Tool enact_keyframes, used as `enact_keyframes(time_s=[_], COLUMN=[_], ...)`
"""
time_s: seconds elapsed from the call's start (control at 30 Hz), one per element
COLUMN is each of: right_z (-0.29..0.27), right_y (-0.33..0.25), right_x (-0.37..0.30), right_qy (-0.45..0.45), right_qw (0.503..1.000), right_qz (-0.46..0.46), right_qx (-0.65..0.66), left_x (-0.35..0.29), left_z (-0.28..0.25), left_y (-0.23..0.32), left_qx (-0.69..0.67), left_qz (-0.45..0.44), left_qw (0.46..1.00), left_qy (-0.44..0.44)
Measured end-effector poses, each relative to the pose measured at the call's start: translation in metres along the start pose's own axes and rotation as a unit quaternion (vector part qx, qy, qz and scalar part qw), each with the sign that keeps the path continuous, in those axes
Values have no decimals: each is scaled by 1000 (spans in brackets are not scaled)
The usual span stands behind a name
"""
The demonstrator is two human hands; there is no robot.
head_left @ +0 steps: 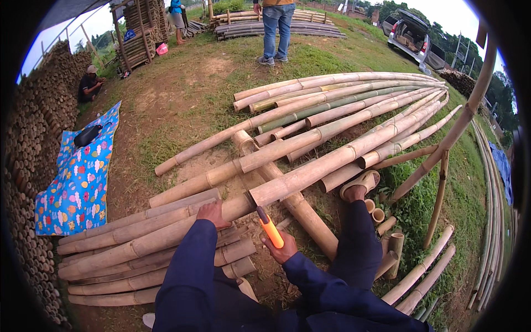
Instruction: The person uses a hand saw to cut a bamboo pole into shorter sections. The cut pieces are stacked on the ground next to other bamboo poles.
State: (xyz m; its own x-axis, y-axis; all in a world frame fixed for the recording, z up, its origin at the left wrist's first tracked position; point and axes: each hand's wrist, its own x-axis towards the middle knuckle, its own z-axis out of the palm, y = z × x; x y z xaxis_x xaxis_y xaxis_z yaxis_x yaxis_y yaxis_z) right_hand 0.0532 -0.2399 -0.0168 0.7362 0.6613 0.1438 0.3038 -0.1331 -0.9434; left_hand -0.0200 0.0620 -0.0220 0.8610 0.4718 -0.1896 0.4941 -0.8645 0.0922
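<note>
Your right grip (284,249) is clutching the orange-handled tool (271,229) off the crosspole's (307,216) left edge, your left grip (213,214) is resting on the bamboo pole (238,207), so you're probably wanting firmer bracing.

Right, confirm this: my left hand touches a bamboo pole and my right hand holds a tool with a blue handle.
Not blue: the head view shows an orange handle. Your left hand does touch a bamboo pole, and your right hand holds the tool.
</note>
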Motion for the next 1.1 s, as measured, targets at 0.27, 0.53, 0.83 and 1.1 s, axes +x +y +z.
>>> enact_keyframes(time_s=[0.27,0.53,0.83,1.1], right_z=[-84,-23,-72,-78], right_y=[-57,2,-33,-25], right_x=[-139,-28,-89,-114], right_qy=[-45,-35,-58,-43], right_qw=[993,999,990,990], right_qz=[107,42,99,132], right_qx=[-40,4,-81,23], left_x=[-6,-4,5,1], left_z=[4,1,4,7], left_y=[0,13,11,9], left_qx=[-28,-36,-30,-53], left_qz=[9,7,7,34], left_qw=[999,999,999,998], left_qy=[13,-4,13,31])
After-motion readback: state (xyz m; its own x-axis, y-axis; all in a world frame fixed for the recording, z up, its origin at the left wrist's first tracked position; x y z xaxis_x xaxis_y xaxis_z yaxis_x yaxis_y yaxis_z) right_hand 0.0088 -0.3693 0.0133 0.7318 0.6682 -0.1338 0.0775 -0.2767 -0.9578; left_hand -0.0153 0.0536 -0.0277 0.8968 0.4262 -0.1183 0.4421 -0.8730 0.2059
